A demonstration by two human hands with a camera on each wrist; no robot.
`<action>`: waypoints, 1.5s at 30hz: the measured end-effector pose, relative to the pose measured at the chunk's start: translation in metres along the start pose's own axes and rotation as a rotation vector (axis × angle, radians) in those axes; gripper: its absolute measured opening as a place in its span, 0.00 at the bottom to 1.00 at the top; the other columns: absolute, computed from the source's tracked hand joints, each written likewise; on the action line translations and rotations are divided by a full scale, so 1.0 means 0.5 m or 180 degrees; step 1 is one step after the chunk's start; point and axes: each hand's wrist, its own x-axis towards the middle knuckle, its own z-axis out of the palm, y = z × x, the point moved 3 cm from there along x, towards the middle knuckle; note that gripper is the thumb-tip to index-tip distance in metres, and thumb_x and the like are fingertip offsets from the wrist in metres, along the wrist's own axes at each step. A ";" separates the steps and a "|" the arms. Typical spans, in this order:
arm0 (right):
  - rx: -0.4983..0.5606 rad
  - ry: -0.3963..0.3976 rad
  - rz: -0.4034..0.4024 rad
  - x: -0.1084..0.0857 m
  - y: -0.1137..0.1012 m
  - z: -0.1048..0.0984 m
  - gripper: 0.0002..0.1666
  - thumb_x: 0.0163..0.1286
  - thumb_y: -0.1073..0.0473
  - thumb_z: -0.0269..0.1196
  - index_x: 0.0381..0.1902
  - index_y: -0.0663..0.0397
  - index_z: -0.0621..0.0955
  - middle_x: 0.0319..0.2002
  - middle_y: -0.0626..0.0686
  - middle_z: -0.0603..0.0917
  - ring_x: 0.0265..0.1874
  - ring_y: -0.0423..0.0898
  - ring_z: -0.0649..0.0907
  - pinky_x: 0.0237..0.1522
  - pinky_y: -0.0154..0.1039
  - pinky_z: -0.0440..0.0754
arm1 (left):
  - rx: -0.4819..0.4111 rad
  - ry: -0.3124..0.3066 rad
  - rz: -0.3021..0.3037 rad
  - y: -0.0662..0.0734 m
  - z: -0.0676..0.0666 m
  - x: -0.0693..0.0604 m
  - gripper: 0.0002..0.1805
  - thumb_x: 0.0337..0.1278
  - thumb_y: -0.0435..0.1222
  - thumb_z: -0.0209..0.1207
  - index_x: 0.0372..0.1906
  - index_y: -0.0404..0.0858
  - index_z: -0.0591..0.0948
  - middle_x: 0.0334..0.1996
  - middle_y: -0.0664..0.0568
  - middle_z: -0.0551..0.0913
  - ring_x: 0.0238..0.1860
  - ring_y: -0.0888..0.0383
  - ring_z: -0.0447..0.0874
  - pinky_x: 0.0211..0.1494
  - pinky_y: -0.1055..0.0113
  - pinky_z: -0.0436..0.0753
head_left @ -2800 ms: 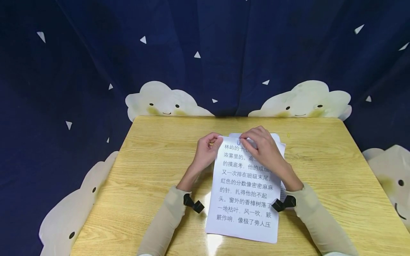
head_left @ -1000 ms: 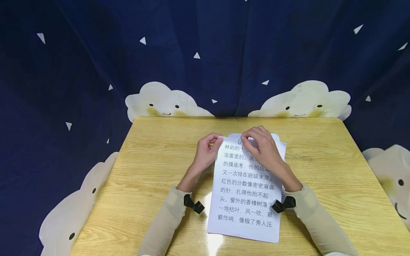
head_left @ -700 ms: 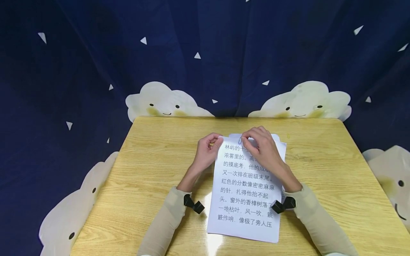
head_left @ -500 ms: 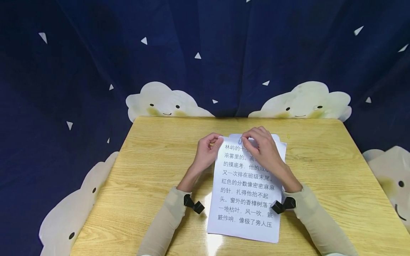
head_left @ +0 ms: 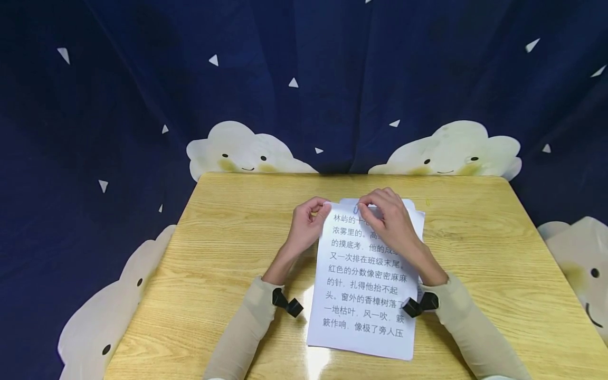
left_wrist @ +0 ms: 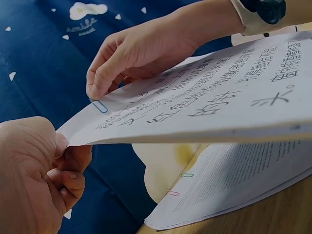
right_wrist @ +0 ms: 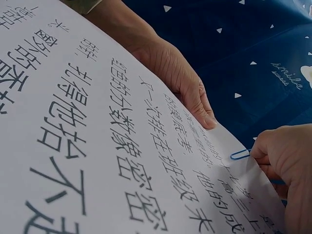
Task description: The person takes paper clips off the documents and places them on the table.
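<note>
My left hand pinches the top left corner of a sheaf of white paper printed with large dark characters. At the sheaf's top edge, my right hand pinches a blue paper clip between thumb and forefinger. The loop of the clip lies over the face of the top sheet, as the right wrist view also shows; its other end is hidden by the fingertips. The sheaf is held up off the table, above a second stack of printed paper.
On the lower stack sit a green paper clip and a pink paper clip. A small yellow paper clip lies on the wooden table, right of the papers. A dark blue curtain hangs behind the table's far edge.
Since the oldest frame, my right hand and the blue paper clip have shifted slightly right, and the sheaf's lower end has moved a little right. Over the last second hardly anything differs.
</note>
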 end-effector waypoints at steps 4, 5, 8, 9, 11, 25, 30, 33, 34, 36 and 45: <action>-0.0004 -0.0005 0.0015 0.000 0.000 -0.001 0.02 0.72 0.64 0.67 0.40 0.54 0.86 0.39 0.50 0.88 0.41 0.48 0.78 0.49 0.46 0.71 | -0.0026 -0.0011 -0.0011 -0.001 0.001 0.000 0.09 0.77 0.30 0.57 0.45 0.27 0.84 0.34 0.35 0.88 0.16 0.61 0.81 0.20 0.70 0.79; -0.0003 -0.0007 0.0022 0.000 -0.001 -0.001 0.02 0.72 0.64 0.67 0.40 0.54 0.86 0.39 0.50 0.88 0.41 0.48 0.78 0.49 0.45 0.71 | -0.0027 -0.0016 -0.0010 -0.001 0.001 0.000 0.09 0.77 0.30 0.57 0.45 0.27 0.84 0.34 0.35 0.88 0.15 0.62 0.81 0.20 0.70 0.79; 0.0013 -0.0015 0.0050 -0.001 0.000 -0.003 0.02 0.73 0.63 0.67 0.41 0.54 0.86 0.39 0.50 0.87 0.42 0.47 0.78 0.50 0.44 0.71 | -0.0005 -0.0020 0.0001 -0.002 0.001 0.001 0.09 0.77 0.31 0.57 0.45 0.27 0.84 0.34 0.35 0.88 0.15 0.62 0.80 0.19 0.70 0.78; 0.0026 -0.0004 0.0060 -0.001 0.000 -0.004 0.02 0.73 0.63 0.67 0.41 0.54 0.87 0.39 0.50 0.87 0.42 0.47 0.78 0.49 0.44 0.71 | 0.0005 -0.0021 0.0002 -0.002 0.001 0.001 0.09 0.77 0.31 0.57 0.45 0.27 0.84 0.34 0.36 0.88 0.14 0.62 0.79 0.19 0.70 0.78; 0.0052 0.0026 0.0069 -0.001 0.000 -0.007 0.02 0.73 0.63 0.67 0.41 0.54 0.87 0.39 0.50 0.87 0.43 0.47 0.78 0.49 0.43 0.71 | 0.0022 -0.0017 0.0000 -0.004 0.000 0.001 0.09 0.77 0.31 0.57 0.45 0.27 0.84 0.34 0.36 0.88 0.14 0.62 0.79 0.19 0.71 0.77; 0.0063 0.0089 0.0058 0.006 0.002 -0.022 0.02 0.73 0.64 0.67 0.41 0.56 0.87 0.38 0.50 0.87 0.43 0.48 0.79 0.50 0.44 0.72 | -0.0007 0.0061 -0.0073 -0.007 -0.006 -0.001 0.09 0.77 0.31 0.58 0.45 0.28 0.84 0.34 0.36 0.87 0.14 0.62 0.79 0.18 0.71 0.77; 0.0060 0.0071 0.0119 0.006 0.003 -0.028 0.03 0.73 0.63 0.67 0.41 0.55 0.87 0.38 0.50 0.87 0.43 0.47 0.79 0.50 0.42 0.72 | 0.0011 0.0064 -0.0044 -0.009 -0.007 0.000 0.09 0.77 0.31 0.58 0.45 0.27 0.84 0.33 0.37 0.87 0.13 0.63 0.76 0.17 0.72 0.75; 0.0060 0.0046 0.0155 0.006 0.006 -0.032 0.03 0.74 0.63 0.67 0.42 0.56 0.87 0.39 0.50 0.88 0.44 0.47 0.78 0.50 0.42 0.71 | 0.0027 0.0086 -0.0047 -0.010 -0.008 0.002 0.09 0.77 0.31 0.58 0.45 0.27 0.84 0.33 0.37 0.86 0.13 0.63 0.76 0.18 0.72 0.75; 0.0055 0.0036 0.0169 0.006 0.007 -0.034 0.03 0.74 0.63 0.67 0.42 0.56 0.87 0.40 0.50 0.88 0.44 0.47 0.78 0.51 0.42 0.71 | 0.0035 0.0097 -0.0052 -0.009 -0.009 0.002 0.09 0.77 0.31 0.58 0.45 0.27 0.84 0.33 0.38 0.86 0.13 0.63 0.76 0.18 0.72 0.75; 0.0031 0.0018 0.0198 0.006 0.011 -0.037 0.03 0.74 0.63 0.66 0.42 0.56 0.87 0.40 0.51 0.87 0.45 0.48 0.78 0.51 0.43 0.71 | 0.0043 0.0114 -0.0069 -0.010 -0.010 0.003 0.09 0.77 0.31 0.58 0.45 0.27 0.84 0.33 0.37 0.86 0.14 0.63 0.76 0.18 0.72 0.76; -0.0085 -0.0119 0.0282 0.009 0.019 -0.051 0.03 0.74 0.63 0.65 0.42 0.56 0.86 0.42 0.53 0.87 0.47 0.50 0.77 0.53 0.47 0.71 | 0.0037 0.0187 -0.0106 -0.013 -0.016 0.006 0.09 0.76 0.31 0.58 0.45 0.27 0.85 0.34 0.34 0.86 0.16 0.62 0.78 0.19 0.71 0.77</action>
